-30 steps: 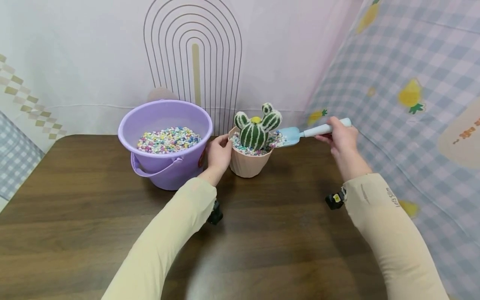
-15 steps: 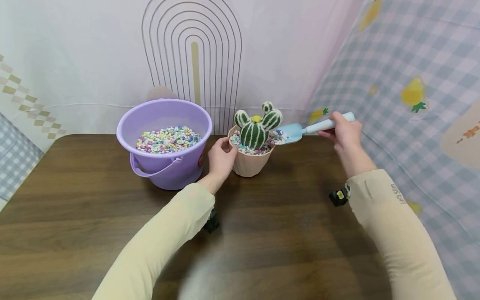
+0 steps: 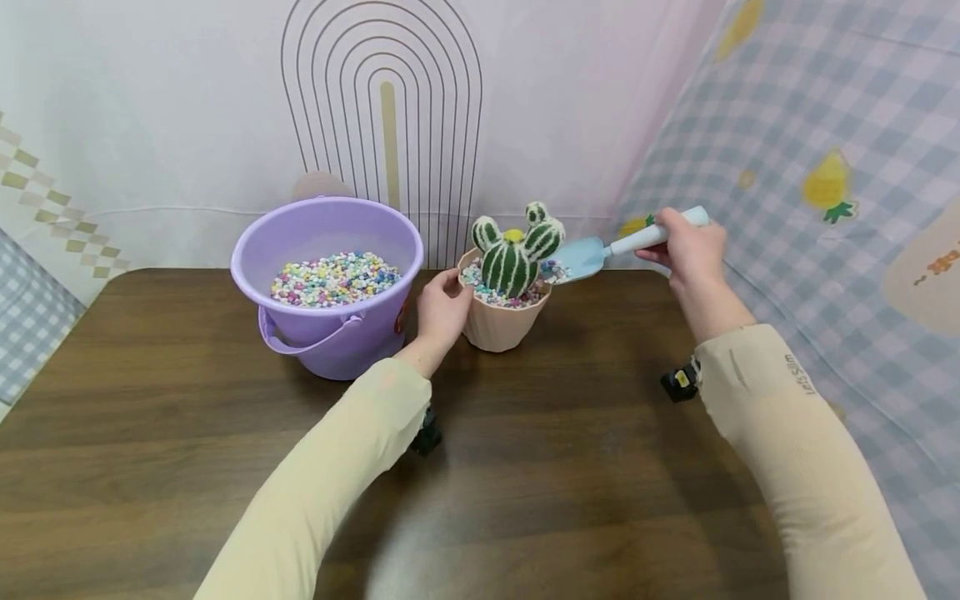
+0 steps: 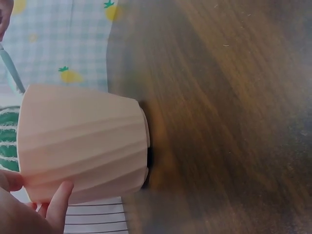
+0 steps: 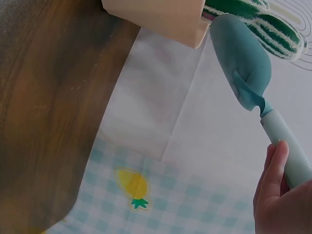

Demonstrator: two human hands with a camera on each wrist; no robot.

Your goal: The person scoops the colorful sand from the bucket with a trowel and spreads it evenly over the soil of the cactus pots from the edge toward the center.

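Note:
My right hand (image 3: 694,248) grips the pale handle of a light blue garden trowel (image 3: 583,257). The trowel slopes down to the left, its tip at the right rim of a peach flowerpot (image 3: 498,327), with some coloured pebbles on the blade. In the pot stands a green and white knitted cactus (image 3: 510,265) with a yellow top, ringed by small pastel pebbles. My left hand (image 3: 442,308) pinches the pot's left rim between thumb and fingers. In the left wrist view, fingertips (image 4: 62,191) lie against the ribbed pot wall. The right wrist view shows the underside of the trowel blade (image 5: 243,58).
A purple bucket (image 3: 255,287) partly filled with multicoloured pebbles stands left of the pot, close to my left hand. The brown wooden table (image 3: 540,467) ends at a pale curtain (image 3: 555,108) behind and a checked cloth (image 3: 750,175) on the right.
My right hand has raised the trowel's handle, so the blade tilts more steeply toward the pot. Fewer pebbles lie on the blade. My left hand stays at the pot's rim.

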